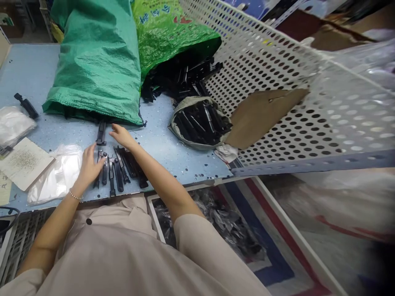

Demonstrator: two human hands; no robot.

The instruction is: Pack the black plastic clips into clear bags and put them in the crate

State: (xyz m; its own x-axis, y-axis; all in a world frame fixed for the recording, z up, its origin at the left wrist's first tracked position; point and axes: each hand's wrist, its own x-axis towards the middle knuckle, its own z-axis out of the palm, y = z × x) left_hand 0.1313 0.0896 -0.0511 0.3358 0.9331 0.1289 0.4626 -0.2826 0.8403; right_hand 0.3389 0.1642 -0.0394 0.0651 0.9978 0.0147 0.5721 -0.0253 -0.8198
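Observation:
My left hand (89, 164) is at the left end of a row of slim black plastic parts (119, 174) by the table's front edge. Its fingers are apart, and the thumb reaches over the parts. My right hand (121, 135) hovers just below the mouth of a dark green woven sack (98, 61), fingers apart with nothing seen in them. Between the two hands, a single black part (101, 132) pokes out from under the sack's edge. Several parts in the row are partly hidden behind my right forearm.
A bright green bag (166, 37) spills black parts, and a rolled-down cloth bag (200, 123) holds more. Clear plastic bags (58, 172) and a small board (26, 162) lie left. A perforated white panel (277, 82) bounds the right; below is a box (216, 218) of bagged parts.

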